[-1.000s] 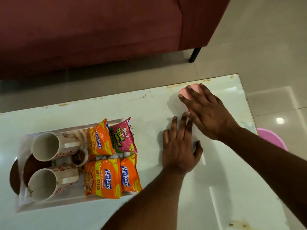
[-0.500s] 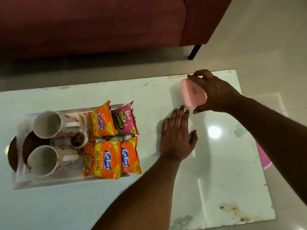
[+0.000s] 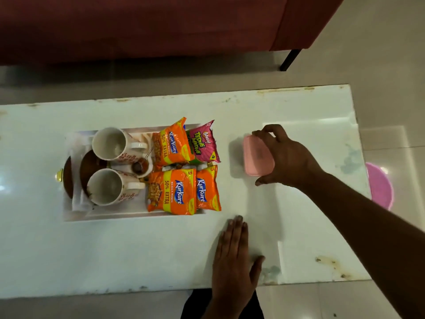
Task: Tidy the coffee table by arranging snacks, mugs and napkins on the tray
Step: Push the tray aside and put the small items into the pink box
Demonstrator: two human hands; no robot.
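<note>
Plastic by the look of it, the pink box (image 3: pixel 258 155) is probably light and stiff, with a smooth lid that could slip under a loose pinch; the short ends, where it is gripped now, seem the sound place to hold it. It is a small rounded rectangle, plain pale pink, and its contents cannot be seen. The right hand (image 3: pixel 288 158) has it grasped from above, fingers curled over the far end and thumb at the near end, just right of the tray (image 3: pixel 110 216); whether it is lifted or resting on the table (image 3: pixel 138 249) cannot be told, though a shadow lies to its left. The left hand (image 3: pixel 233 261) lies flat on the table near the front edge, fingers straight and released, holding nothing. On the tray, two mugs (image 3: pixel 110 143) lie on their sides at the left, and snack packets (image 3: pixel 171 192) fill the right half, leaving little free room for the box.
</note>
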